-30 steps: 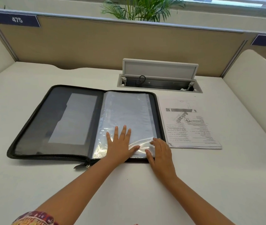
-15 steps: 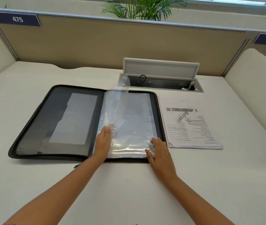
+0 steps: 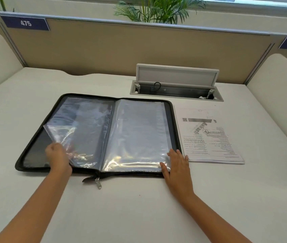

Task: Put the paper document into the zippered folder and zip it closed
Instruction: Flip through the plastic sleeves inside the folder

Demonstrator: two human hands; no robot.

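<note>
A black zippered folder (image 3: pixel 34 137) lies open flat on the white desk. Clear plastic sleeves fill it. One sleeve (image 3: pixel 79 127) is turned over onto the left half, its near corner curled up. My left hand (image 3: pixel 57 157) grips that sleeve's near edge. The remaining sleeves (image 3: pixel 139 134) lie on the right half, and my right hand (image 3: pixel 177 165) rests flat on their near right corner. The zipper pull (image 3: pixel 98 184) hangs at the folder's near edge. The printed paper document (image 3: pixel 209 135) lies on the desk just right of the folder, untouched.
An open cable box (image 3: pixel 176 85) with a raised lid sits in the desk behind the document. A tan partition (image 3: pixel 121 48) closes the back, cream side panels (image 3: pixel 279 95) flank the desk, and a plant stands beyond.
My left hand lifted one clear sleeve off the right stack and swung it across the spine onto the left half. My right hand stayed on the stack's near right corner.
</note>
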